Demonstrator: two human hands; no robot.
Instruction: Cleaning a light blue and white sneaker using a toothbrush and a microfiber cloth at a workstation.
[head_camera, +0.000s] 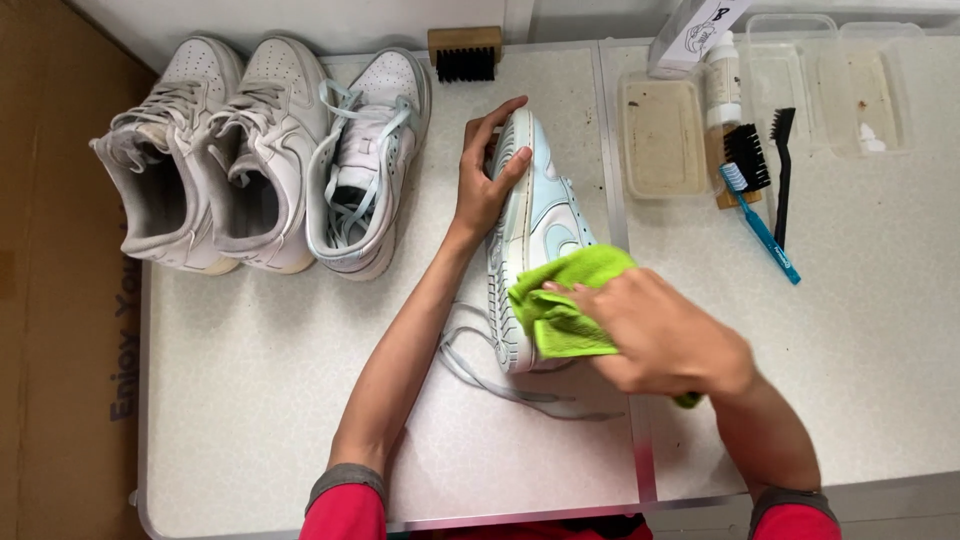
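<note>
Nearest, red sleeves cut off by the frame's lower edge; right hand (665, 335) in a closed grip on green cloth (570, 300), pressed against white sneaker (535, 215) lying on its side on the tabletop (250, 380); left hand (485, 170) clasping its toe; heel hidden behind cloth; laces (480, 375) trailing loose.
</note>
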